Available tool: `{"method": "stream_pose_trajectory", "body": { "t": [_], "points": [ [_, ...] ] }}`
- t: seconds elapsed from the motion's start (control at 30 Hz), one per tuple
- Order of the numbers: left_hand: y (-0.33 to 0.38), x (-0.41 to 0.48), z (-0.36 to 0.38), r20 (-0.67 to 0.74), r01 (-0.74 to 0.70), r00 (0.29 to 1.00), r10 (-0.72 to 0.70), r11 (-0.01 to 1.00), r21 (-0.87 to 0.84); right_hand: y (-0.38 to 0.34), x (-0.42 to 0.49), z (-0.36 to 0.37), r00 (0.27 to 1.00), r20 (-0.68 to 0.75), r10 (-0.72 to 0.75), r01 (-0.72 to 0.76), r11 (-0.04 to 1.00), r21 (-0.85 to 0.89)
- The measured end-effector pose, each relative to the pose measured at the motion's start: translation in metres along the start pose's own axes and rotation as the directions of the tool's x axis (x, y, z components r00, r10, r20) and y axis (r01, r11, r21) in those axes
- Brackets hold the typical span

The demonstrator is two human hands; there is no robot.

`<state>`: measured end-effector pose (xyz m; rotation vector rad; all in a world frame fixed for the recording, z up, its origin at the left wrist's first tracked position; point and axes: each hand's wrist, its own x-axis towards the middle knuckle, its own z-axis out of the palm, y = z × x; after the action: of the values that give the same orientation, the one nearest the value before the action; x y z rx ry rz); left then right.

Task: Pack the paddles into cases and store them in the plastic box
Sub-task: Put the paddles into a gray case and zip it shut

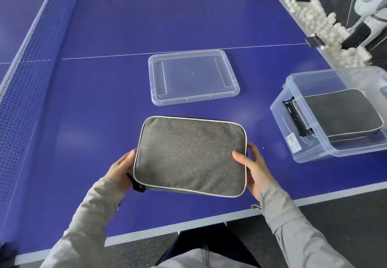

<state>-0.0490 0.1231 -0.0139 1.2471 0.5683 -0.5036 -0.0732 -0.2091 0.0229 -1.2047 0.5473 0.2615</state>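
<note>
**Two-handed hold on a grey paddle case over the table**

At far left the net (31,58) runs along the blue table (104,27). The left forearm, in a light grey sleeve (88,211), rises from the lower left. The left hand (120,169) clasps the left short edge of the grey case (188,154) near its near corner. Its digits lie against the white piping, and the rest of the hand is hidden behind the case. The case, closed and flat side up, is held level over the near half of the table, long side across the view. Whether its far edge rests on the surface cannot be told.

Beyond the case, apart from it, a clear lid (192,77) lies flat on the table. The right hand (251,169) grips the right short edge of the case. Its thumb (238,155) presses on the top fabric and its fingers curl round the edge underneath. The right forearm enters from the lower right, mirroring the left.

Further right, at the table's edge, stands the open plastic box (303,154), well apart from the held case. A second grey case (343,112) lies flat inside it. Behind the box, white balls (314,24) are heaped along the table's right side.
</note>
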Motion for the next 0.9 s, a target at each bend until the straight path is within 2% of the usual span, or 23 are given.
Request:
{"method": "stream_pose_trajectory", "body": {
  "t": [0.17, 0.5, 0.67, 0.9],
  "points": [
    [-0.001, 0.005, 0.023, -0.071, -0.105, 0.991, 0.117, 0.984, 0.147, -0.011, 0.002, -0.011, 0.997, -0.033, -0.064, 0.062, 0.997, -0.049],
    [0.016, -0.003, 0.115, -0.093, -0.219, 0.969, 0.229, 0.969, 0.111, -0.077, 0.021, -0.073, 0.959, -0.056, -0.278, 0.258, 0.937, -0.234],
    [0.022, 0.0, 0.198, -0.081, -0.267, 0.958, 0.274, 0.959, 0.094, -0.129, 0.036, -0.137, 0.912, -0.05, -0.407, 0.377, 0.88, -0.29],
    [0.019, 0.01, 0.339, -0.016, -0.319, 0.946, 0.323, 0.939, 0.131, -0.216, 0.051, -0.261, 0.872, -0.074, -0.485, 0.435, 0.834, -0.34]
  ]
}}
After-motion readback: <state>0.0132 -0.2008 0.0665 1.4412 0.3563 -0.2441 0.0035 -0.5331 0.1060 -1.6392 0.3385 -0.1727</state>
